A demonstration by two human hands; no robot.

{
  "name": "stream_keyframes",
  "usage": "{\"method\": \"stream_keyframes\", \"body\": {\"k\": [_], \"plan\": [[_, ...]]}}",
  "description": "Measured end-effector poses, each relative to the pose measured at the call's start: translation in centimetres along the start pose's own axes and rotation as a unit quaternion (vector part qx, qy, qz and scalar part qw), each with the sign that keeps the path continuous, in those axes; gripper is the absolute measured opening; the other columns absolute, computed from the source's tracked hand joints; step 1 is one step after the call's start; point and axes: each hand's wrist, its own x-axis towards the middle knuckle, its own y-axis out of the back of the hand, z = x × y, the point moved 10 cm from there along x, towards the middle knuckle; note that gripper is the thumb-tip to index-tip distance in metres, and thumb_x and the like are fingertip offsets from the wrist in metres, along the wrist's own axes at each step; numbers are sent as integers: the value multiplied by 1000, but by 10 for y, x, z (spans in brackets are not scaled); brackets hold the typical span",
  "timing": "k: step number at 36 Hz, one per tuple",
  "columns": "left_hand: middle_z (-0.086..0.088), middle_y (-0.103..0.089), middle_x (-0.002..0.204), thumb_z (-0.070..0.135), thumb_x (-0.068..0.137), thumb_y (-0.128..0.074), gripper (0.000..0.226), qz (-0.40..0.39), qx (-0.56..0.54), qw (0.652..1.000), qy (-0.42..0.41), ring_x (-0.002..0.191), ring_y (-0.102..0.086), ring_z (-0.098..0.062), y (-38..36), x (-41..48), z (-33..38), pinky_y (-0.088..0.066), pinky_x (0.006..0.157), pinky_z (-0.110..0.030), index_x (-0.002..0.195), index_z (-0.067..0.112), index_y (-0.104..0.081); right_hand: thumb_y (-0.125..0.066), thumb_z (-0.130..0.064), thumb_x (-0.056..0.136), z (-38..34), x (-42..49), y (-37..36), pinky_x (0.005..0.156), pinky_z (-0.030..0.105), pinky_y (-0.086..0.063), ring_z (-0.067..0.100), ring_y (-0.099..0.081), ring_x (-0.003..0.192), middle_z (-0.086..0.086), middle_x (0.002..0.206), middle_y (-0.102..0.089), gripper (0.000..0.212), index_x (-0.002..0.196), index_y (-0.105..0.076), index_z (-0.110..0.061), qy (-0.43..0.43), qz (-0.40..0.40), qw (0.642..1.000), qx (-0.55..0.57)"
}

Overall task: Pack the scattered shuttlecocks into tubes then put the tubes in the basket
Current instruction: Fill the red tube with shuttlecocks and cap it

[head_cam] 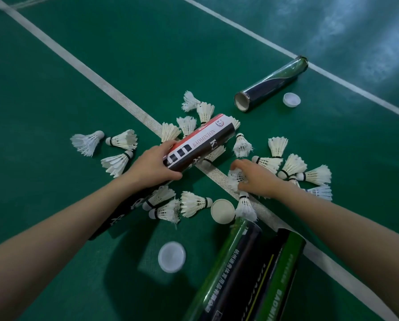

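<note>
The left hand (pixel 152 163) holds the red, white and black tube (pixel 201 141) near its lower end, with the fingers wrapped around it and the thumb under it; the tube is lifted and tilted above the pile, and white feathers show at its far end. The right hand (pixel 258 178) is low over the white court line (pixel 133 107), and its fingers pinch the feathers of one shuttlecock (pixel 235 179). Many other shuttlecocks lie scattered on the green floor (pixel 54 205) around both hands, for example a group of three (pixel 108 147) to the left and several (pixel 293 165) to the right. A dark blue tube (pixel 271 83) lies open further away, with a white cap (pixel 291 100) just beside it. Two green and black tubes (pixel 247 274) lie near the bottom edge, touching each other. Another cap (pixel 172 257) lies on the floor near them, and a third cap (pixel 223 210) lies between the shuttlecocks. A black tube (pixel 124 212) lies partly hidden under the left forearm.
</note>
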Motion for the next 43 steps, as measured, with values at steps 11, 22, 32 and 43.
{"method": "stream_keyframes", "body": {"k": [11, 22, 32, 43], "plan": [[2, -58, 116, 31, 67, -80, 87, -21, -6, 1000, -6, 92, -59, -13, 10, -11, -16, -49, 80, -30, 141, 33, -33, -39, 5, 94, 33, -18, 96, 86, 35, -52, 19, -55, 101, 7, 123, -58, 39, 122, -58, -15, -143, 319, 907, 234], [4, -59, 112, 41, 55, -72, 90, -52, -5, 998, -35, 89, -59, -11, 11, -17, -5, -53, 79, -33, 135, 39, -33, -41, 11, 90, 17, -2, 105, 74, 28, -53, 19, -60, 90, 4, 121, -55, 46, 115, -62, -22, -144, 312, 805, 484], [10, -58, 108, 22, 69, -79, 84, -71, -30, 995, -56, 84, -60, -8, 17, -17, 6, -49, 69, -21, 137, 37, -31, -22, -68, 91, -38, 9, 74, 116, 45, -22, 19, -47, 128, 4, 132, -59, 61, 119, -59, -29, -74, 144, 812, 561], [4, -40, 109, 42, 59, -81, 98, -127, 68, 989, -21, 98, -49, -13, 1, -24, -23, -49, 91, -35, 137, 31, -24, -29, -42, 103, -89, 27, 62, 110, 41, -35, 17, -58, 105, 2, 102, -69, 39, 105, -63, -23, -60, 111, 827, 548]]}}
